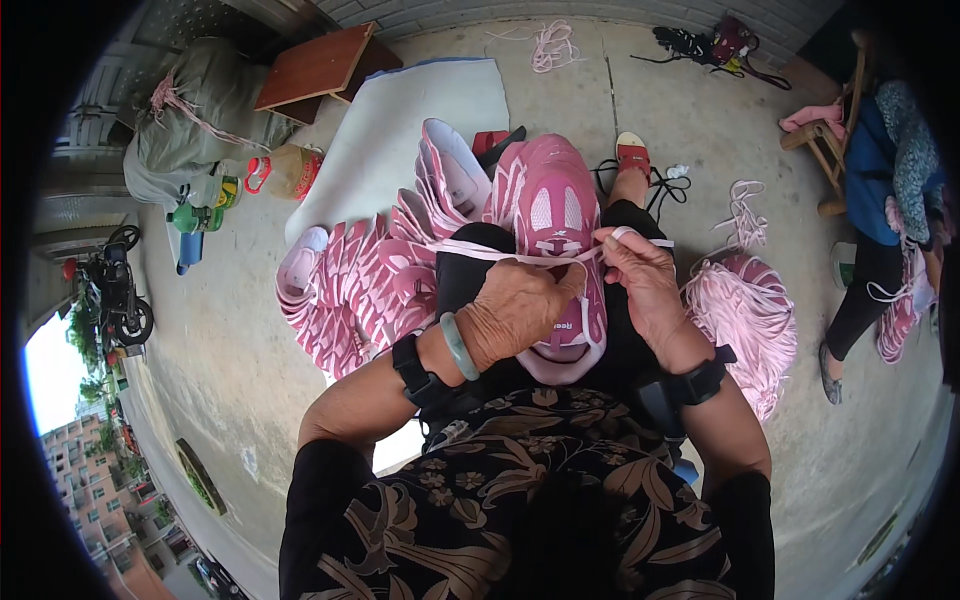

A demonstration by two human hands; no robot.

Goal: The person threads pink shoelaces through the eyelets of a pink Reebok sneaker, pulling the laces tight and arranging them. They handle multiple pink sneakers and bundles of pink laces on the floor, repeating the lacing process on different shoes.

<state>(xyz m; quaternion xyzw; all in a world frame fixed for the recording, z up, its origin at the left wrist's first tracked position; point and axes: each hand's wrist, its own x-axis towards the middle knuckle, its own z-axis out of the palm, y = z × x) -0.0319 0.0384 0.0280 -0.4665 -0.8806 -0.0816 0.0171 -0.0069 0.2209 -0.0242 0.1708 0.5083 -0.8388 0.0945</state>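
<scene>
A pink sneaker [558, 175] rests on my lap between my knees, its toe pointing away from me and its heel opening near my body. A flat pale pink shoelace [482, 252] runs across its tongue, and its ends stretch out to both sides. My left hand [518, 305] is curled over the shoe's left side, thumb and fingers closed on the lace near the tongue. On the other side, my right hand [645, 285] pinches the lace between thumb and fingers, with a strand looped over the forefinger. The left fingertips are partly hidden.
Nested pink shoes [360, 290] line up by my left leg. Right of me lies a heap of pink laces [745, 320]. A white sheet [410, 110], a wooden stool [318, 68] and a jug [290, 174] stand ahead left. Another person [880, 200] sits at right with a pink shoe.
</scene>
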